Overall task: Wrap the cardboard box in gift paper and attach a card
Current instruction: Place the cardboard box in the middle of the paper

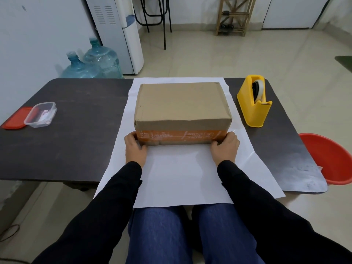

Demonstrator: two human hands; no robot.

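1. Closest to me: the person is sitting with knees in blue jeans [158, 235] under the table edge, long black sleeves [114, 197] reaching forward.
2. A big sheet of plain white gift paper [182, 174] lies flat on the dark, matte table [76, 130]. Its near edge hangs over the table towards the lap, and there's a crease near the right side.
3. The left hand [135, 147] grips the near left bottom corner of the cardboard box [181, 103], and the right hand [224, 147] grips the near right corner. On both, the fingers wrap round the side and the thumb sits on the front.
4. The box is a plain brown rectangle sitting in the middle of the paper, with an orange printed band across its near face, upside down from here. Paper shows on all four sides of it.
5. Just right of the paper stands a chunky yellow plastic tape dispenser [254, 103] with a roll in it. Past the table's right edge is a red plastic basin [331, 159].
6. Far left on the table is a clear plastic container [41, 115] touching its red lid [16, 118]. There's something small and printed inside, can't tell what.
7. Beyond the table on the tiled floor are two blue water jugs [99, 60], a white water dispenser [118, 31] and a wooden stand [235, 16].
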